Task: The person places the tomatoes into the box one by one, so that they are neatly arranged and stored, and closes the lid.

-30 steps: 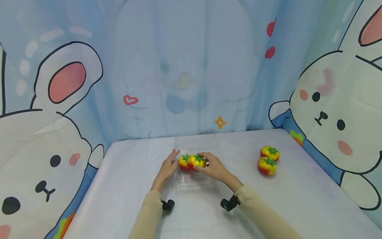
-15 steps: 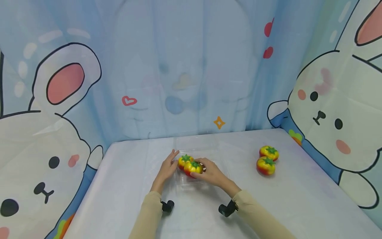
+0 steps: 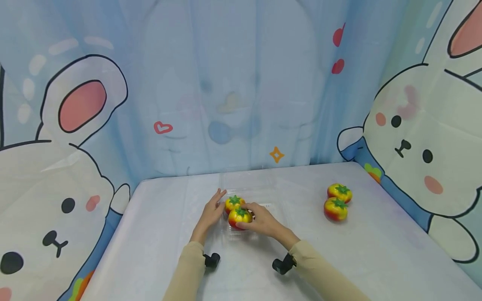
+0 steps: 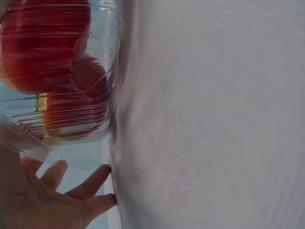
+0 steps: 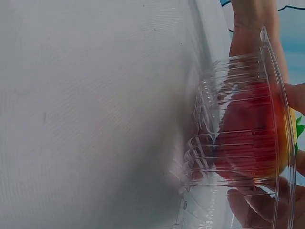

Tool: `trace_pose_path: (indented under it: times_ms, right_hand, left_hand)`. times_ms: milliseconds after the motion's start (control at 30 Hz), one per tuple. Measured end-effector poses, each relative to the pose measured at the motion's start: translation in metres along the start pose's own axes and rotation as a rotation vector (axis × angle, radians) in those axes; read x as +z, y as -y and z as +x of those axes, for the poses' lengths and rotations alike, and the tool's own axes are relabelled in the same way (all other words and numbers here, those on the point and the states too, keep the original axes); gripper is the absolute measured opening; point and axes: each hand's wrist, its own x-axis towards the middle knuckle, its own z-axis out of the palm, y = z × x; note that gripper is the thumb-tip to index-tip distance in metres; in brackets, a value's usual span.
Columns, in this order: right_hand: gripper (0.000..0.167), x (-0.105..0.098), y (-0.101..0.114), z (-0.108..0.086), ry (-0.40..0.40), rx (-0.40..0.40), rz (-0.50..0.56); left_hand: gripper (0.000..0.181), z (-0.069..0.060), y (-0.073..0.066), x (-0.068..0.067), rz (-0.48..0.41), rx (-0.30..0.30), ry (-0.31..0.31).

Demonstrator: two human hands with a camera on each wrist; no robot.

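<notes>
A clear plastic clamshell box (image 3: 229, 230) holds two red-and-yellow toy fruits with green star-shaped leaves on top. The rear fruit (image 3: 234, 201) sits at the left of the box. In front of it is the other fruit (image 3: 239, 217), which my right hand (image 3: 265, 219) grips between thumb and fingers. My left hand (image 3: 211, 212) is at the left side of the box, its fingers extended. Through the clear wall, the left wrist view shows both red undersides, the lower fruit (image 4: 76, 114) nearer the hand (image 4: 66, 195). The right wrist view shows the gripped fruit (image 5: 250, 136) inside the box.
Two similar toy fruits (image 3: 336, 209) stand close together on the right of the white-covered table (image 3: 158, 234). The box's clear lid (image 3: 246, 180) lies folded back behind it. A blue curtain (image 3: 233, 83) with cartoon rabbits hangs behind the table.
My right hand has moved the gripped fruit toward the front left of the box, so it now sits in front of the rear fruit. The left hand stays in place.
</notes>
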Motion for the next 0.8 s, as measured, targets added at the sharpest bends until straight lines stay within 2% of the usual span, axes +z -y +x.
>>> trace_pose_path:
  times_ms: [100, 333, 567, 800]
  right_hand:
    - [0.061, 0.0008, 0.0006, 0.0016, 0.002, 0.006, -0.015]
    - [0.056, 0.0026, -0.0007, 0.0009, 0.027, 0.012, -0.032]
    - [0.058, 0.005, -0.0004, 0.0056, 0.045, 0.064, -0.027]
    - [0.058, 0.0039, -0.0018, 0.0096, 0.079, 0.089, -0.016]
  left_hand:
    - [0.049, 0.0001, -0.0006, -0.0006, 0.002, -0.011, -0.001]
    - [0.049, -0.0015, -0.0012, -0.001, -0.021, 0.01, 0.01]
    - [0.048, -0.0041, -0.0022, -0.0006, -0.023, -0.006, 0.009]
    - [0.048, -0.0035, -0.0028, 0.0001, -0.017, 0.01, -0.001]
